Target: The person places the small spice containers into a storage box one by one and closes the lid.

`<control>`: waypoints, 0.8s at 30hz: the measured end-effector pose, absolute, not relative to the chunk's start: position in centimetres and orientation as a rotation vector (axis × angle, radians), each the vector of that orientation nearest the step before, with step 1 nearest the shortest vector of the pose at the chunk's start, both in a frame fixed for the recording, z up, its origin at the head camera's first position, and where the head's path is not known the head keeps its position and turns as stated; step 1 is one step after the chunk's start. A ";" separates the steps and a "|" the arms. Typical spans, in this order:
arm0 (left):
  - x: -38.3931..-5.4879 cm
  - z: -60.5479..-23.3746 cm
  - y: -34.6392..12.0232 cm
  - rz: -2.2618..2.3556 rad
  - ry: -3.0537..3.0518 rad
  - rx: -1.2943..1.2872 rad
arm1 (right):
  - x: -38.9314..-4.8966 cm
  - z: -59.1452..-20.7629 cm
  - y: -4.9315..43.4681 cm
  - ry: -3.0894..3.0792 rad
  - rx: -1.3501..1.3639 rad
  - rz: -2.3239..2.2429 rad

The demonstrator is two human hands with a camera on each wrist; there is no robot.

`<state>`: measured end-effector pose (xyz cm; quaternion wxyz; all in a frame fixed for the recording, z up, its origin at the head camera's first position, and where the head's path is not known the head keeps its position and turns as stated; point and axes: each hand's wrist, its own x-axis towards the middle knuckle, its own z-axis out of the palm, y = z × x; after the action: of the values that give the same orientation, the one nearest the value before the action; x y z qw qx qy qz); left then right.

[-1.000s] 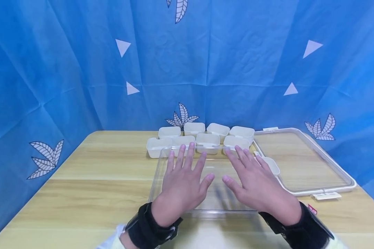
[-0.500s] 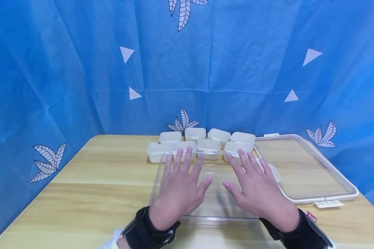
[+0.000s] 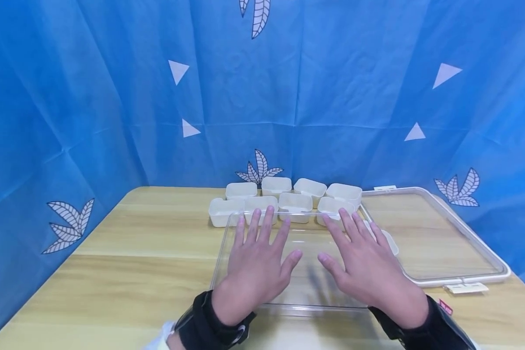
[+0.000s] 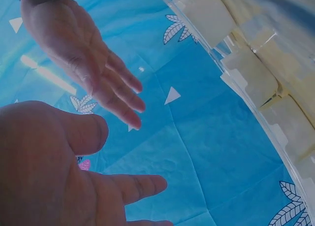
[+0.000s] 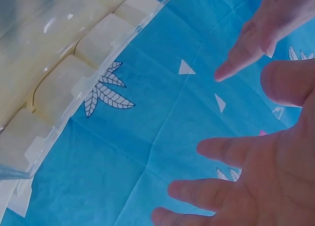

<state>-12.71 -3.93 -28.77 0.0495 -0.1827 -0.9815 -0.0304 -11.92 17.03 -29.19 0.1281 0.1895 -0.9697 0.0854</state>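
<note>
My left hand (image 3: 258, 265) and my right hand (image 3: 367, 262) are held side by side with fingers straight and spread, gripping nothing. Both appear over a clear plastic box (image 3: 308, 308) at the front middle of the table. In the left wrist view, a gap shows between the left hand (image 4: 64, 172) and the box edge; the right wrist view shows the same for the right hand (image 5: 266, 186). Behind the box stand several small white open-topped containers (image 3: 295, 206) in two rows. Another white container (image 3: 391, 243), partly hidden by my right fingers, sits beside the lid.
A clear lid (image 3: 433, 238) with a white frame and side clips lies on the right of the wooden table (image 3: 157, 262). A small red tag (image 3: 445, 307) is near my right wrist. Blue patterned cloth (image 3: 293, 87) surrounds the back and sides.
The head view has shifted slightly. Both hands keep nearly the same spread pose over the box, and the containers and lid stay where they were.
</note>
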 end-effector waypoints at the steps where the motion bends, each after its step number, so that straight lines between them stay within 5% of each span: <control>1: -12.7 -28.8 -3.9 -0.088 -2.989 -0.559 | -11.9 -29.2 17.0 -2.818 0.551 0.244; 16: -12.7 -28.2 -4.7 -0.183 -2.988 -0.611 | -11.8 -28.8 17.5 -2.845 0.572 0.334; 24: -14.4 -26.6 -6.9 -0.648 -3.014 -0.695 | -13.5 -27.9 19.6 -2.808 0.627 0.499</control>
<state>-14.42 -6.91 -26.64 -0.0094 -0.2201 -0.9536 -0.2051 -13.45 19.56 -27.87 0.1104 0.2135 -0.9557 0.1699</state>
